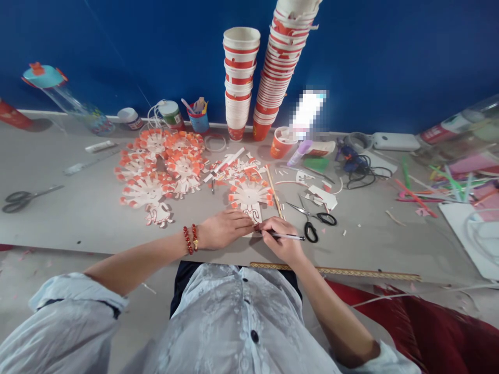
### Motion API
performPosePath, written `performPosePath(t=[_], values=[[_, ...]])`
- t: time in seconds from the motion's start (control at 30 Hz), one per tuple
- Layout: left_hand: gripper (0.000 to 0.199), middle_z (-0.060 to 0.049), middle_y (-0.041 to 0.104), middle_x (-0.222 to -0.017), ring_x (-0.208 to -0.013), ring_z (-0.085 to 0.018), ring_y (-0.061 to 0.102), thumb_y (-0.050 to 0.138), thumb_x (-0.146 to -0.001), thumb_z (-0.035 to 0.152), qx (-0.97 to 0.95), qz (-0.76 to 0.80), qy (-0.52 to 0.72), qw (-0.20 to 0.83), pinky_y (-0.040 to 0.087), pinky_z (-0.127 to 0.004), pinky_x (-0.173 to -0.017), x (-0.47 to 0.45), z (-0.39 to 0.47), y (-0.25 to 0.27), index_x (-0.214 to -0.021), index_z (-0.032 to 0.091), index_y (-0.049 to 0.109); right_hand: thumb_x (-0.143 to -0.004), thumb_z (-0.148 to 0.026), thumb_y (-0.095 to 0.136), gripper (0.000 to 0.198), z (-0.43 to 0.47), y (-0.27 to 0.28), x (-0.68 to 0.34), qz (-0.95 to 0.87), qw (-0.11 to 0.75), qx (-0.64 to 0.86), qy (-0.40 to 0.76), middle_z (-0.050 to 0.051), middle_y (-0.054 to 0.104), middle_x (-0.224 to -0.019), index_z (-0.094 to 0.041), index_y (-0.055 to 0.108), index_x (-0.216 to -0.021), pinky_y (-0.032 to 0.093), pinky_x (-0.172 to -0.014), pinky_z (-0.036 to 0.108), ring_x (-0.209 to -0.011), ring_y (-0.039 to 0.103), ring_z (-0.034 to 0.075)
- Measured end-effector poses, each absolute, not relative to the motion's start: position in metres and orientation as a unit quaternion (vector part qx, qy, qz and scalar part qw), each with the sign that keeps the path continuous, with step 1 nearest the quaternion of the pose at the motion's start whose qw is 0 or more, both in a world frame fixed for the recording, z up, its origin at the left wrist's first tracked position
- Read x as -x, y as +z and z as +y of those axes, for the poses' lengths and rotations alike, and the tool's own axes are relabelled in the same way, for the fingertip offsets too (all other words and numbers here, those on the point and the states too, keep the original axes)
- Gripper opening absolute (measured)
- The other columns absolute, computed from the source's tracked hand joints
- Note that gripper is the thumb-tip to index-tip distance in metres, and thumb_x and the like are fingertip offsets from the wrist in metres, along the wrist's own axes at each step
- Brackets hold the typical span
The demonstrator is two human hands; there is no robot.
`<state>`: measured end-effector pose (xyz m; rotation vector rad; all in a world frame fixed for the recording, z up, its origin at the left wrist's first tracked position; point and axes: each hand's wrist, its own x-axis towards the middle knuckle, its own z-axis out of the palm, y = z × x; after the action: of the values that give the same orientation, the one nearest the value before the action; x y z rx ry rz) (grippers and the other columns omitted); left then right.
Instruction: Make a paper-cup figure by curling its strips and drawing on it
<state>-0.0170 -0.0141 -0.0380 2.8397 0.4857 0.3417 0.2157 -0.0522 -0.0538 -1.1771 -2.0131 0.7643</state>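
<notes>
My right hand (pixel 284 240) is closed around a pen (pixel 286 236), its tip end down at the white paper figure (pixel 249 196) in front of me. That figure has a round fringed head with orange tips and a body outlined in dark line. Flat across the lower part of the figure lies my left hand (pixel 224 228), fingers stretched out toward the pen tip. Several finished-looking fringed figures (pixel 148 189) with orange tips are heaped to the left. Black-handled scissors (pixel 312 215) rest open just right of my right hand.
Two tall stacks of paper cups (pixel 238 83) stand against the blue wall. Paper scraps (pixel 237 169) lie behind the figure. A second pair of scissors (pixel 23 200) is at far left. Cables (pixel 356 163), bottles and coloured strips (pixel 452 182) crowd the right.
</notes>
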Motion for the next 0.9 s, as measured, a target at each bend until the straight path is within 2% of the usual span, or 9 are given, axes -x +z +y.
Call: performPosePath(t=[0.3, 0.57, 0.77, 0.9], values=[[0.033, -0.012, 0.063, -0.124, -0.122, -0.023, 0.052, 0.041, -0.096, 0.015, -0.973, 0.155, 0.123, 0.115, 0.041, -0.04, -0.106, 0.0178, -0.0129, -0.0389, -0.125, 0.014, 0.057, -0.085, -0.021, 0.052, 0.01, -0.0565, -0.0438, -0.2084, -0.774, 0.342, 0.461, 0.267, 0.004, 0.068, -0.08, -0.024, 0.056, -0.076, 0.048, -0.071, 0.032, -0.077, 0.062, 0.02], [0.031, -0.012, 0.064, -0.121, -0.12, -0.023, 0.054, 0.041, -0.095, 0.014, -0.977, 0.13, 0.13, 0.113, 0.041, -0.04, -0.107, 0.018, -0.0084, -0.0389, -0.118, 0.014, 0.062, -0.089, -0.026, 0.052, 0.011, -0.0586, -0.0486, -0.2117, -0.75, 0.35, 0.478, 0.293, 0.003, 0.068, -0.08, -0.024, 0.059, -0.08, 0.047, -0.071, 0.032, -0.076, 0.062, 0.02], [0.031, -0.012, 0.064, -0.121, -0.121, -0.021, 0.054, 0.042, -0.094, 0.013, -0.975, 0.123, 0.147, 0.112, 0.042, -0.039, -0.108, 0.0191, -0.0074, -0.0391, -0.119, 0.015, 0.062, -0.091, -0.03, 0.05, 0.019, -0.0612, -0.0522, -0.2122, -0.735, 0.349, 0.522, 0.257, 0.0, 0.061, -0.066, -0.024, 0.056, -0.075, 0.042, -0.06, 0.028, -0.063, 0.056, 0.017], [0.031, -0.012, 0.064, -0.121, -0.119, -0.022, 0.055, 0.042, -0.095, 0.013, -0.977, 0.121, 0.139, 0.104, 0.042, -0.039, -0.108, 0.0189, -0.0073, -0.0395, -0.118, 0.013, 0.062, -0.092, -0.029, 0.05, 0.017, -0.0608, -0.0526, -0.2117, -0.75, 0.337, 0.514, 0.245, 0.0, 0.062, -0.068, -0.023, 0.055, -0.076, 0.041, -0.061, 0.028, -0.063, 0.056, 0.016]])
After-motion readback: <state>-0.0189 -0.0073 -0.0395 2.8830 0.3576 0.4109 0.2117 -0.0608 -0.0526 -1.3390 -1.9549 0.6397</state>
